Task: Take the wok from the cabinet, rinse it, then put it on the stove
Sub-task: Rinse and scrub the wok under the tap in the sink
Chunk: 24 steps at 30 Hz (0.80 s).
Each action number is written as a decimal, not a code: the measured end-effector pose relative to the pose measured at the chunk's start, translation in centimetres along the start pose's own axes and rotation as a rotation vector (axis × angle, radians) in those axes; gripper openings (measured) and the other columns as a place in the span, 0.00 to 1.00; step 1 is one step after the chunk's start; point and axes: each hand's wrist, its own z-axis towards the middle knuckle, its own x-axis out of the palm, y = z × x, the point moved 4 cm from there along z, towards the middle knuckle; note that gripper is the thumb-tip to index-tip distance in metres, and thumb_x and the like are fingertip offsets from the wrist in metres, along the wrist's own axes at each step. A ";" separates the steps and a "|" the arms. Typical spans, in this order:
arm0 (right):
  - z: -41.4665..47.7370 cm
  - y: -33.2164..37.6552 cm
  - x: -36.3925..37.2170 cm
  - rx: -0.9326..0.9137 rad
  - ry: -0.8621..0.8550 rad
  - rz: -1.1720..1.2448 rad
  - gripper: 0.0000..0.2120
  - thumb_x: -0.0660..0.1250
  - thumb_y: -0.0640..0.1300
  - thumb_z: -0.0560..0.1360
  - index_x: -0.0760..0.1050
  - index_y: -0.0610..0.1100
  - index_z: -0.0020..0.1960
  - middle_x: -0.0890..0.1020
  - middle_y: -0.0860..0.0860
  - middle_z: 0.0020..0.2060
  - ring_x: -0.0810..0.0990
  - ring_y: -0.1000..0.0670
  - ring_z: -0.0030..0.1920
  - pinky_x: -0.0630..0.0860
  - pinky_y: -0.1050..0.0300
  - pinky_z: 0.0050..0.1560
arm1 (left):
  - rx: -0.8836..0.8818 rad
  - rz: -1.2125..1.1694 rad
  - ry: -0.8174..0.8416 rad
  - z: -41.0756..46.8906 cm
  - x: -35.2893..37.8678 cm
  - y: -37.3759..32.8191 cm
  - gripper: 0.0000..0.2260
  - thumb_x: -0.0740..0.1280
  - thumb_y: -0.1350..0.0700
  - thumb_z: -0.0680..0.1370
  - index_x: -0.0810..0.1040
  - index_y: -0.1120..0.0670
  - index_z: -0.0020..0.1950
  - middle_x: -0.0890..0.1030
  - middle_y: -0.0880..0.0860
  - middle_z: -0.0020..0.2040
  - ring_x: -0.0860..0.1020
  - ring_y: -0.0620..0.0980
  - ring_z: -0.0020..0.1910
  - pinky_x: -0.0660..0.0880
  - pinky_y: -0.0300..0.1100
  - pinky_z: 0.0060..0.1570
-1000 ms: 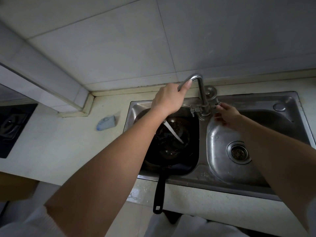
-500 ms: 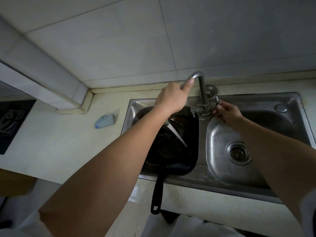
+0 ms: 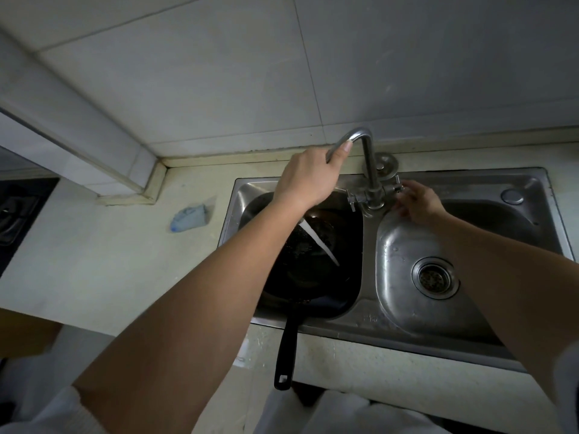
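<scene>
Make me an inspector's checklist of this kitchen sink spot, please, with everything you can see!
Surface: pale countertop with a steel double sink set into it.
Job's things: black wok sits in the left basin, its long handle sticking out over the front edge; a water stream falls into it; stove at the far left, partly in view.
Clutter: blue cloth on the countertop, left of the sink.
Hands: left hand grips the faucet spout; right hand has fingers at the tap handle, grip unclear.
Cables: nothing seen.
Surroundings: grey tiled wall behind; right basin shows only its drain.
</scene>
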 end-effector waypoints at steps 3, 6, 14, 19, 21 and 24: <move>-0.5 -0.5 0.0 0.035 -0.022 0.017 0.18 0.66 0.39 0.81 0.73 0.45 0.70 0.82 0.43 0.38 0.80 0.48 0.34 0.80 0.57 0.39 | 0.085 0.058 -0.008 1.1 -0.7 1.0 0.28 0.51 0.31 0.80 0.63 0.49 0.29 0.66 0.45 0.24 0.67 0.46 0.23 0.62 0.41 0.27; -1.3 -1.0 -0.1 0.027 -0.059 -0.031 0.21 0.71 0.43 0.78 0.73 0.48 0.70 0.82 0.45 0.35 0.79 0.51 0.29 0.77 0.61 0.32 | 0.176 0.162 -0.025 2.5 -1.6 1.6 0.28 0.51 0.31 0.80 0.65 0.48 0.29 0.68 0.45 0.24 0.69 0.46 0.23 0.63 0.40 0.27; -2.3 -1.4 0.4 0.021 -0.076 -0.032 0.21 0.72 0.46 0.77 0.73 0.50 0.69 0.81 0.45 0.30 0.76 0.47 0.28 0.74 0.53 0.35 | 0.251 0.267 -0.058 4.8 -2.4 2.1 0.27 0.52 0.31 0.80 0.64 0.47 0.28 0.68 0.46 0.25 0.69 0.46 0.26 0.59 0.42 0.27; -3.0 -1.0 0.4 0.060 -0.104 -0.068 0.23 0.72 0.50 0.77 0.72 0.54 0.71 0.81 0.50 0.30 0.77 0.53 0.25 0.75 0.62 0.28 | 0.262 0.291 -0.060 4.0 -2.1 2.2 0.26 0.50 0.30 0.79 0.66 0.46 0.30 0.69 0.45 0.25 0.69 0.43 0.26 0.59 0.40 0.28; -3.2 -0.7 0.3 0.082 -0.105 -0.090 0.24 0.71 0.51 0.77 0.71 0.54 0.71 0.81 0.50 0.30 0.77 0.57 0.22 0.72 0.67 0.22 | 0.236 0.307 -0.073 3.7 -2.0 2.1 0.28 0.48 0.28 0.78 0.65 0.47 0.30 0.70 0.45 0.26 0.69 0.43 0.27 0.59 0.41 0.28; -3.1 -0.4 0.1 0.130 -0.101 -0.100 0.23 0.69 0.49 0.79 0.70 0.54 0.73 0.81 0.49 0.30 0.75 0.59 0.19 0.69 0.69 0.18 | 0.196 0.290 -0.055 3.3 -1.6 2.0 0.29 0.47 0.27 0.78 0.67 0.48 0.31 0.72 0.45 0.28 0.72 0.45 0.28 0.61 0.41 0.29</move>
